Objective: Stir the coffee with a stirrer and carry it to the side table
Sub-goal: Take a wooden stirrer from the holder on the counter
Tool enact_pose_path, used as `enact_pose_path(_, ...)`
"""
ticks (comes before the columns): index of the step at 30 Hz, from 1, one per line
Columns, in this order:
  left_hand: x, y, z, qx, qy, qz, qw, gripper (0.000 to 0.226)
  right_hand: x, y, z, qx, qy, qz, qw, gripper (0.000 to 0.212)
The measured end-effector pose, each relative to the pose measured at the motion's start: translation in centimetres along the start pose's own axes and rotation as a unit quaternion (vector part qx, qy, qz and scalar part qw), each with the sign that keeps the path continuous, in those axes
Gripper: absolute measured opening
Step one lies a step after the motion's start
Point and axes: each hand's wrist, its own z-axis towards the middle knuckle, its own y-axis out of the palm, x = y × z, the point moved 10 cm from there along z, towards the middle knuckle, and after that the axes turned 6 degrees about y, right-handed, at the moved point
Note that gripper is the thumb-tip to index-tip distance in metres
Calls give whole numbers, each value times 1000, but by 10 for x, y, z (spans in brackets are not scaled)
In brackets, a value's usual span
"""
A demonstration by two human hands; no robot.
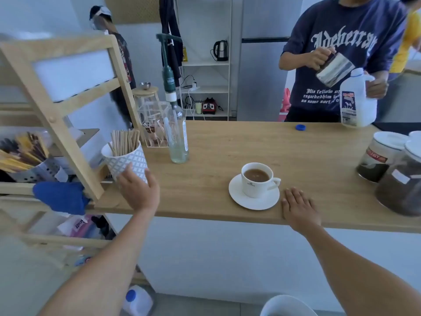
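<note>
Looking down along the wooden counter (227, 142), I take stock from biggest to smallest. My left hand (139, 190) is cupped against the near side of the patterned holder (127, 158), fingers curved round its wall, nothing pinched yet. My right hand (298, 208) lies flat and spread on the counter edge, holding nothing, just beside the saucer (254, 199) at about its 4 o'clock. On that saucer sits the coffee cup (257, 180), full, handle pointing to 3 o'clock. The stirrers (125, 142) stand nearly upright in the holder, long axis vertical, leaning slightly apart at the tops. From the left hand they lie at 12 o'clock, directly above the knuckles; from the cup they lie off at 9 o'clock, well apart. I judge the left hand nearer, so it should lift one stirrer straight up.
</note>
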Motion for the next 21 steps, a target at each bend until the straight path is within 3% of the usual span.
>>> enact_pose_path(2,-17,-19,16,49,-69,-14,996,50,1,-1,0,-4,3,-9,1000,53)
enact_pose_path(7,-26,-32,61,52,-68,-5,996,57,1,3,-1,-13,4,-19,1000,54)
enact_pose_path(21,-27,-41,97,38,-78,0,996,25,4,5,3,-10,7,-12,1000,54)
